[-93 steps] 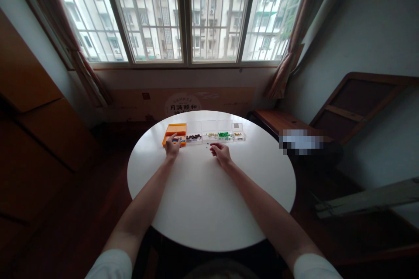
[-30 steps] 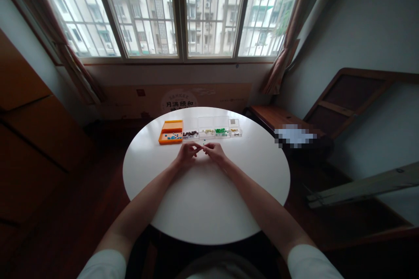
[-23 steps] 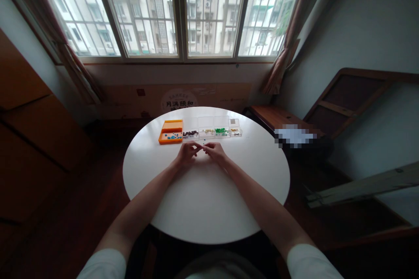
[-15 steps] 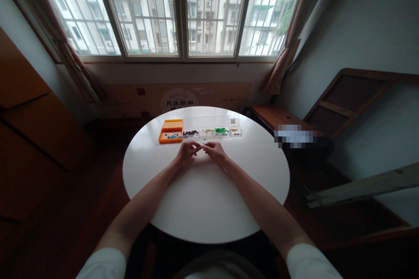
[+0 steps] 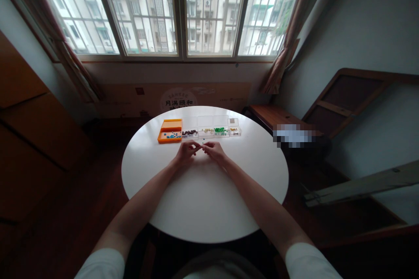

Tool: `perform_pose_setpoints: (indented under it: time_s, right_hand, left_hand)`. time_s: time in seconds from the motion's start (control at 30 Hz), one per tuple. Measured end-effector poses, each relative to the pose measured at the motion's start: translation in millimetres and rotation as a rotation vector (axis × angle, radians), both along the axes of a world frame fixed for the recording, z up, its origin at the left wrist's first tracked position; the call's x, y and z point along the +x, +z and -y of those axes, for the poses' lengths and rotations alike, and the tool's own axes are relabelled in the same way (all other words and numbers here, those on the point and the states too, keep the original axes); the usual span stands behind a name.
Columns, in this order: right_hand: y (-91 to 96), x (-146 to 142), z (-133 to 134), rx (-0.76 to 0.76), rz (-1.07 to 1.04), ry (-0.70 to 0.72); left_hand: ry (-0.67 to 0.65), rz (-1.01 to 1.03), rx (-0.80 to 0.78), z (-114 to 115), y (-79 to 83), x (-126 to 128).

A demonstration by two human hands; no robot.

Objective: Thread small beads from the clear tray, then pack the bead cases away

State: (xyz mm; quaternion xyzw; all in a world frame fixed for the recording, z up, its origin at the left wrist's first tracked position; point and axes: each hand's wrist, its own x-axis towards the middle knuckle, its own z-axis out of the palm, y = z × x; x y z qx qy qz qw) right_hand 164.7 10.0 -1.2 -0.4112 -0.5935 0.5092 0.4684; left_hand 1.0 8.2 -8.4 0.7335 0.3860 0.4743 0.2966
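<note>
Over the far half of the round white table [image 5: 209,200], my left hand [image 5: 188,151] and my right hand [image 5: 214,151] meet fingertip to fingertip. Both are closed in a pinch; whatever lies between the fingers is too small to make out. A tiny dark green piece [image 5: 203,139] shows just beyond the fingertips. Past my left hand stands an open orange box [image 5: 160,136] with small blue pieces [image 5: 172,136]. Dark brown pieces [image 5: 190,132] lie in a clear box beside it. Farther right, more clear boxes hold pale pieces [image 5: 207,130], green pieces [image 5: 220,130] and yellow-orange pieces [image 5: 233,129].
The raised clear lids [image 5: 205,121] stand behind the boxes. Beyond the table, a long printed carton [image 5: 127,98] leans under the barred window [image 5: 212,13]. To the right are a wooden bench [image 5: 278,117] and a wooden-framed panel [image 5: 343,96]; an orange-brown cabinet [image 5: 26,130] is at left.
My hands keep the same pinched pose at the same place. The whole view has shifted very slightly; nothing else visibly differs.
</note>
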Motion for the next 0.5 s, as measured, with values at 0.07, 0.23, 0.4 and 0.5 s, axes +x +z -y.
perform_pose_setpoints:
  time_s: [0.07,0.23,0.4,0.5]
  right_hand:
    - [-0.7,0.0,-0.5,-0.002,0.000,0.004]
    - [-1.9,0.3,-1.8,-0.006,-0.006,0.014]
    - [-0.6,0.8,-1.4,0.006,0.001,0.022]
    - [0.1,0.6,-0.6,0.009,-0.007,0.014]
  left_hand:
    - [-0.006,0.003,-0.005,-0.9,-1.4,-0.3]
    - [-0.009,0.009,-0.002,-0.7,-2.6,-0.7]
    - [-0.002,-0.018,0.001,1.1,-1.1,-0.1]
    - [-0.002,-0.021,0.004,1.5,-0.5,0.4]
